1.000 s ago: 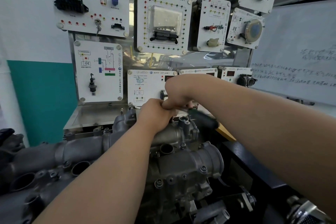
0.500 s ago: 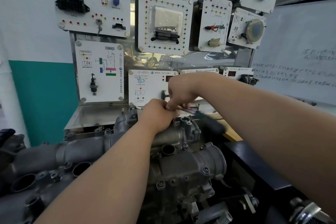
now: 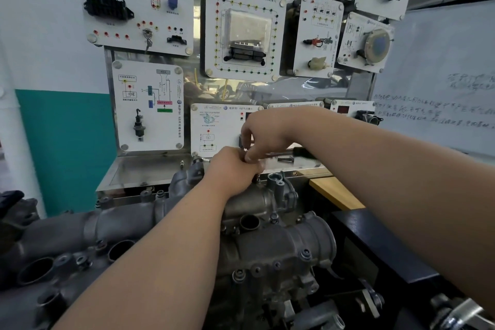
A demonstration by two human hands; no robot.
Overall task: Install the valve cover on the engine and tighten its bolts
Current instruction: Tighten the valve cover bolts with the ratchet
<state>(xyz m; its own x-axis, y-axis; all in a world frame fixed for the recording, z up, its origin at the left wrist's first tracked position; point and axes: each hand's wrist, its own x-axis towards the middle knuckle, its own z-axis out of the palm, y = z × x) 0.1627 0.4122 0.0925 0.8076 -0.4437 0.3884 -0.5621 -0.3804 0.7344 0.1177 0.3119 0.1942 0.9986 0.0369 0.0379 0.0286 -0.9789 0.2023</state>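
The grey metal valve cover (image 3: pixel 249 202) lies along the top of the engine (image 3: pixel 281 257). My left hand (image 3: pixel 231 169) is curled into a fist at the cover's far end. A dark bolt (image 3: pixel 256 178) sticks out under the fist, down toward the cover. My right hand (image 3: pixel 263 132) reaches in from the right and hangs over the fist. Its thumb and forefinger pinch at the top of the fist, where the bolt's head is hidden. A black-handled tool (image 3: pixel 297 152) and a loose bolt (image 3: pixel 285 159) lie on the steel shelf (image 3: pixel 150 169) behind.
A training board with white component panels (image 3: pixel 241 32) stands close behind the engine. A whiteboard (image 3: pixel 442 83) is at the right. A grey manifold with round ports (image 3: pixel 80 236) runs to the left. A wooden bench edge (image 3: pixel 334 193) and black frame (image 3: pixel 380 246) are at the right.
The black-handled tool that hung below my right hand now lies on the steel shelf. My right hand has risen and its fingers now pinch at the top of my left fist.
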